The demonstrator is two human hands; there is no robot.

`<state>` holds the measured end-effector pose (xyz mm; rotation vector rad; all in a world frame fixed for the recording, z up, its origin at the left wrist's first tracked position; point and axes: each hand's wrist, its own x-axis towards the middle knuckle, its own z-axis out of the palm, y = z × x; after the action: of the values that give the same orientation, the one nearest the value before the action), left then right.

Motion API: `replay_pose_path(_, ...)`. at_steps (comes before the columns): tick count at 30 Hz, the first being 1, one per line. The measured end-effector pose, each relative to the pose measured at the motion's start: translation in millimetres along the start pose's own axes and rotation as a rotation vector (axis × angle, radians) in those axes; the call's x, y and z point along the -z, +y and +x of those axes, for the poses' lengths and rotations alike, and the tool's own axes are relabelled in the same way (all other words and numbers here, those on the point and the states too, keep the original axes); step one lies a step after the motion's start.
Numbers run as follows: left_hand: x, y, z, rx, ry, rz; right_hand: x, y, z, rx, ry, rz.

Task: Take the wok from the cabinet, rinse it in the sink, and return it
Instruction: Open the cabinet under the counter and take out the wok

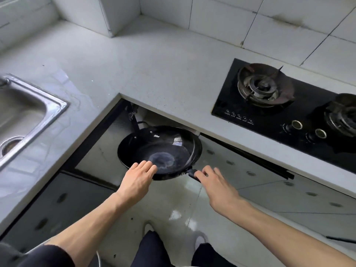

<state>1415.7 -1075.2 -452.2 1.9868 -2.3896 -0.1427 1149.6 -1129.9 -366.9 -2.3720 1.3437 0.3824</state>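
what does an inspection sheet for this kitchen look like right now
surface: grey countertop, wet patch beside the sink
job's things: black wok held level below the counter edge in front of the open cabinet; steel sink to the left, basin looks empty
clutter: nothing seen
hands: left hand lies on the wok's near rim, fingers fairly straight; right hand holds the wok handle
cables: nothing seen
surroundings: two-burner gas hob at right, white tiled wall, glossy tiled floor, person's shoes below
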Motion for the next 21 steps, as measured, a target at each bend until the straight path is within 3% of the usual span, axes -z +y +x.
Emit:
replay_pose_path(11,79,118,-65,0.159,0.052,0.116,41,58,-95,0.285,0.072,-0.001)
replay_pose_path(21,146,149,-89,0.159,0.266,0.247,75,65,-122,0.426,0.231,0.002)
